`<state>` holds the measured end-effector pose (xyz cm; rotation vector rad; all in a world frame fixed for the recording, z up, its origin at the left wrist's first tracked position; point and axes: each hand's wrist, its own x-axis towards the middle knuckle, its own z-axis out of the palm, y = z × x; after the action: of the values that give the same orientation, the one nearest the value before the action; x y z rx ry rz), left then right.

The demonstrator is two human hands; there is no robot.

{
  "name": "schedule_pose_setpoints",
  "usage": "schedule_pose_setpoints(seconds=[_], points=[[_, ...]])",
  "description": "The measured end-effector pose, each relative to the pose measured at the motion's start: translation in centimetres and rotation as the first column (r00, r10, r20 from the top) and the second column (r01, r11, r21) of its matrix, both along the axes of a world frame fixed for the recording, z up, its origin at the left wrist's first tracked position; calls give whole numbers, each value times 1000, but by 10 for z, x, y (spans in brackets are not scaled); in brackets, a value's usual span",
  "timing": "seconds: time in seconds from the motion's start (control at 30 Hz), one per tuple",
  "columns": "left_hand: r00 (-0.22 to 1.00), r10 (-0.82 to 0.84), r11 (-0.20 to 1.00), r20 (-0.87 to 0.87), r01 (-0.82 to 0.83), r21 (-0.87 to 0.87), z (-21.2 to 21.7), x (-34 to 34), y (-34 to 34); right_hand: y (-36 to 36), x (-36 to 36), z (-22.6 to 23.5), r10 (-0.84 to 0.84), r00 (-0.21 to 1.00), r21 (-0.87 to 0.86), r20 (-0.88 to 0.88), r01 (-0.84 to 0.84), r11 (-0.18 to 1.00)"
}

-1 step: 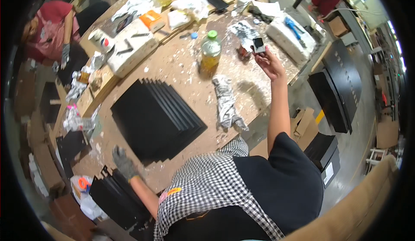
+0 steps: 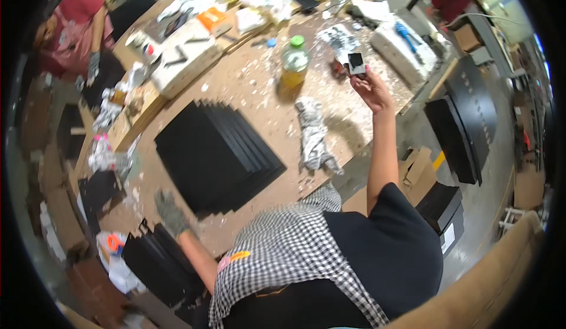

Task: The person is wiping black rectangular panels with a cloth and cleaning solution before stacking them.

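Note:
My right hand (image 2: 371,90) is raised over the far right part of the worktable (image 2: 253,87) and pinches a small black rectangular piece with a white rim (image 2: 356,63). My left hand (image 2: 171,211), in a grey glove, hovers at the table's near edge, its fingers apart and nothing in them. It is just in front of a fanned stack of black panels (image 2: 218,155) lying flat on the table. More black panels (image 2: 153,264) stand below the table edge by that hand.
A bottle with a green cap (image 2: 293,61) and a crumpled stained cloth (image 2: 312,134) lie right of the stack. White boxes (image 2: 183,58) and clutter fill the far side. Another person in red (image 2: 71,28) is at the upper left. Black boards (image 2: 466,117) lean at the right.

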<state>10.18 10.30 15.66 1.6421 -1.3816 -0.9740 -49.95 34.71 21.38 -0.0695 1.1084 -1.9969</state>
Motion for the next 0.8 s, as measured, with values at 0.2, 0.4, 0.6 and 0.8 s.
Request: schedule_pose_setpoints(seconds=[0.2,0.4,0.6,0.8], points=[[785,-388,840,484,517,-165,42,-112,-19,-40,149,-15,434,880,208,-194,-396,894],[597,-408,662,690,715,-227,18,-143,-6,-113,227,-48,553,680,405,-481,-387,828],[554,-239,833,797,539,-125,15,-121,-47,-193,224,-81,502,474,438,-723,-247,864],[515,-314,901,798,428,78,-4,-107,-56,-266,219,-91,501,353,435,-790,-251,865]])
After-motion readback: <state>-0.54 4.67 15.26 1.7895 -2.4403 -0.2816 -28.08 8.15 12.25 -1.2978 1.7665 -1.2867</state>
